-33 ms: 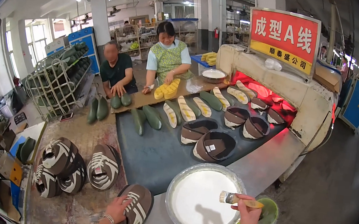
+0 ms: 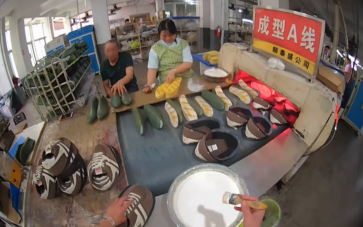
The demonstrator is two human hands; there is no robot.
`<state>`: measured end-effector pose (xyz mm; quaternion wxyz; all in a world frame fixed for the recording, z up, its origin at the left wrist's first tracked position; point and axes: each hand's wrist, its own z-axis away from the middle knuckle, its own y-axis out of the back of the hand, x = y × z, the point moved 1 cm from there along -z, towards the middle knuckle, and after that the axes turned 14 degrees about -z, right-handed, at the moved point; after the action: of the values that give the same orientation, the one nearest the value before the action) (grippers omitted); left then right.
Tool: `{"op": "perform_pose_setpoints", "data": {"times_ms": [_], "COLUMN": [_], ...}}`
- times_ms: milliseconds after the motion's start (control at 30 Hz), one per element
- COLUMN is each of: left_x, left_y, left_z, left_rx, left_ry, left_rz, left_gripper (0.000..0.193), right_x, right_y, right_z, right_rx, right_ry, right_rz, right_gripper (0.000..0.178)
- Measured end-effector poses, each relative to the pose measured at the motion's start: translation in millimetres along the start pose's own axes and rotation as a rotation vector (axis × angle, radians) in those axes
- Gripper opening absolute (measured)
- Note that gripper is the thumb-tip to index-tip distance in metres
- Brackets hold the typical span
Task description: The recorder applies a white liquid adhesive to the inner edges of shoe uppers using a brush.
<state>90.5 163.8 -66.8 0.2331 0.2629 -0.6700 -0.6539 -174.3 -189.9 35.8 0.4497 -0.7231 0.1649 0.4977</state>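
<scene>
My left hand (image 2: 118,211) grips a brown shoe upper with white stripes and laces (image 2: 138,207), which lies on the stained board in front of me. In my right hand (image 2: 251,215) is a flat paintbrush (image 2: 232,198) with a wooden handle, its pale bristles pointing left. The brush is over the right side of a wide metal basin (image 2: 170,200) of white liquid (image 2: 200,193), and casts a shadow on it with my hand. Close by on the left lie another brown upper (image 2: 104,167) and a small pile of similar uppers (image 2: 60,157).
A dark conveyor belt (image 2: 143,154) carries brown uppers (image 2: 216,146), green shoe lasts (image 2: 153,116) and striped soles (image 2: 188,108) beside a red-glowing oven (image 2: 281,99). Two people work across it. A green bucket (image 2: 272,214) stands right of the basin, and a rack of lasts (image 2: 58,80) far left.
</scene>
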Motion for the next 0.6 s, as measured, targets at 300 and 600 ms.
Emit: {"op": "perform_pose_setpoints", "data": {"times_ms": [300, 600], "left_x": [-4.5, -12.0], "left_y": [-7.0, -13.1], "left_z": [-17.9, -7.7], "left_rx": [0.087, 0.030], "left_ry": [0.010, -0.038], "left_rz": [0.020, -0.003], "left_gripper": [0.064, 0.073], "right_x": [1.6, 11.3], "right_y": [-15.6, -2.4], "right_z": [-10.2, -10.3], "right_rx": [-0.051, -0.002], "right_ry": [0.024, 0.022], "right_rz": [0.033, 0.021], "right_gripper": [0.016, 0.015]}}
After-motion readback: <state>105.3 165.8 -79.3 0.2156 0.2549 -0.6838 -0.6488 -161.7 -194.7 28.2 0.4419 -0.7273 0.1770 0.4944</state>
